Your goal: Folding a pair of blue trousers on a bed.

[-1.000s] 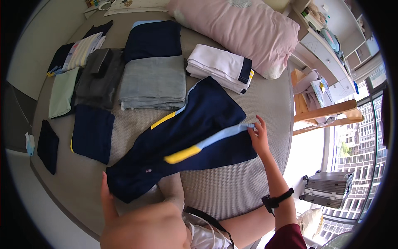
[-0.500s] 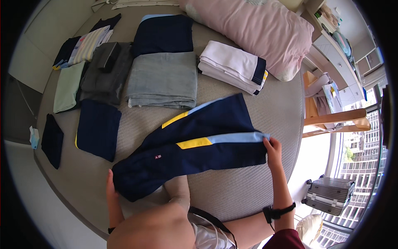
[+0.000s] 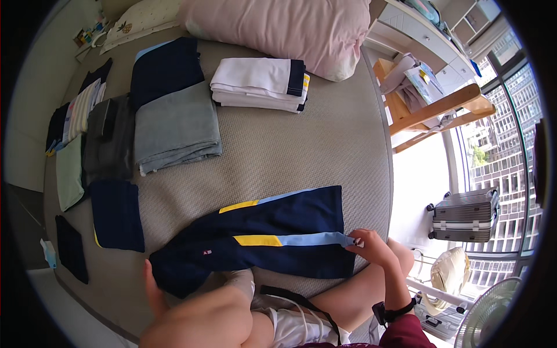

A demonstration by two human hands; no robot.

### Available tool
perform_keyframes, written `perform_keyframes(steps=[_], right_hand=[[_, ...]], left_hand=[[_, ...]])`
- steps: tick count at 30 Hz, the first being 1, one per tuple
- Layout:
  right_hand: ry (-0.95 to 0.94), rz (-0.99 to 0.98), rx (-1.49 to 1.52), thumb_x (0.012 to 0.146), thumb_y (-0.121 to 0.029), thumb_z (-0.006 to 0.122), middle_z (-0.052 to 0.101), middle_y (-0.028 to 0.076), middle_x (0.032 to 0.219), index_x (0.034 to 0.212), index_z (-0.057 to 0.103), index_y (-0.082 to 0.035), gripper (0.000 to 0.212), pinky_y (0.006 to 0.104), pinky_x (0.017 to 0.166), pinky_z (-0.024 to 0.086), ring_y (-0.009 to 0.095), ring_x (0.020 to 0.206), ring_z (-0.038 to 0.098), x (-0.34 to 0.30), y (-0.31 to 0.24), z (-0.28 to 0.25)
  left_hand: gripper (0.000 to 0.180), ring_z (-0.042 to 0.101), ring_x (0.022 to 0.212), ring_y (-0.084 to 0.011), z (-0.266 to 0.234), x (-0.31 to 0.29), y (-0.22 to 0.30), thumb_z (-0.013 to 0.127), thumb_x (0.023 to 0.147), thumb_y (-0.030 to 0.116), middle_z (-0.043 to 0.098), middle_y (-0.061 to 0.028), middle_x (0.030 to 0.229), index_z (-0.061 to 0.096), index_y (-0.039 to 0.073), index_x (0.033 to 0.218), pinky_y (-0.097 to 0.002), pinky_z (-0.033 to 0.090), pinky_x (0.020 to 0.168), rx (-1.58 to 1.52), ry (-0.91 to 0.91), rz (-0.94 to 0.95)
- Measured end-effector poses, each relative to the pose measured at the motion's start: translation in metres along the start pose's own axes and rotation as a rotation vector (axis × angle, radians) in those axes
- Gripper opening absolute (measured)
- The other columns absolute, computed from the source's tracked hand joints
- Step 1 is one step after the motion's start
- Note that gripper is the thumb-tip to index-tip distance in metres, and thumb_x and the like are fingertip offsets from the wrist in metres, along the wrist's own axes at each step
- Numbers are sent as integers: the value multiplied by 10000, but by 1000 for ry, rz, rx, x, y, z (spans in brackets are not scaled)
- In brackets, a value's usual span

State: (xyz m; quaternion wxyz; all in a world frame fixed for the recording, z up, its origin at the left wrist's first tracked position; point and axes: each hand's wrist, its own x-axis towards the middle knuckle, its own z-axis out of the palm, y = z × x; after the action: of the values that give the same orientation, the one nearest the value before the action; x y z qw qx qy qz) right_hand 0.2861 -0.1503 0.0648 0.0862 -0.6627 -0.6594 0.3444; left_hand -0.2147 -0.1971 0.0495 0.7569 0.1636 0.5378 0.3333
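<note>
R hand (image 3: 371, 246) fingers pinched — L hand (image 3: 152, 284) flat

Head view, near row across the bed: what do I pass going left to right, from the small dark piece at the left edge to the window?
Small dark folded cloth → navy folded piece → left hand → navy shorts → right hand → grey suitcase.

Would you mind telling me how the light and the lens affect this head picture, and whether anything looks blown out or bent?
Head view: daylight from the window washes the floor beside the bed to near white; the navy shorts and the right hand are evenly lit and sharp; the fisheye bends the bed's edge and leaves black corners; the near left arm looms large and soft.
</note>
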Motion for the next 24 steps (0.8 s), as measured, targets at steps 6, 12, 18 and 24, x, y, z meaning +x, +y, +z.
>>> perform_keyframes(steps=[6, 12, 18, 24], right_hand=[[88, -68, 255, 817, -136, 642, 609, 148, 804, 918, 616, 5, 175, 325, 680, 475, 244, 782, 612, 53, -19, -22], [188, 149, 267, 882, -158, 569, 610, 78, 763, 905, 586, 15, 175, 273, 669, 444, 169, 719, 566, 116, 34, 19], [354, 212, 594, 851, -155, 609, 594, 27, 717, 914, 574, -22, 150, 236, 587, 400, 76, 663, 512, 127, 54, 37], [469, 210, 380, 791, -144, 663, 629, 71, 707, 953, 596, -14, 218, 271, 612, 452, 129, 647, 578, 136, 71, 53]], left_hand=[[480, 551, 1051, -227, 38, -9, -27, 515, 920, 375, 547, -126, 1168, 474, -9, 1205, -349, 454, 904, 104, -153, -177], [476, 545, 1056, -228, 16, -9, -36, 526, 916, 360, 544, -126, 1172, 470, -8, 1213, -350, 445, 912, 46, -70, -138], [473, 538, 1061, -229, -123, 38, -25, 536, 912, 345, 540, -125, 1175, 465, -6, 1221, -351, 436, 921, -162, 544, 276], [472, 532, 1066, -230, -165, 62, -43, 546, 907, 330, 536, -124, 1179, 461, -5, 1229, -353, 428, 929, -192, 598, 282]])
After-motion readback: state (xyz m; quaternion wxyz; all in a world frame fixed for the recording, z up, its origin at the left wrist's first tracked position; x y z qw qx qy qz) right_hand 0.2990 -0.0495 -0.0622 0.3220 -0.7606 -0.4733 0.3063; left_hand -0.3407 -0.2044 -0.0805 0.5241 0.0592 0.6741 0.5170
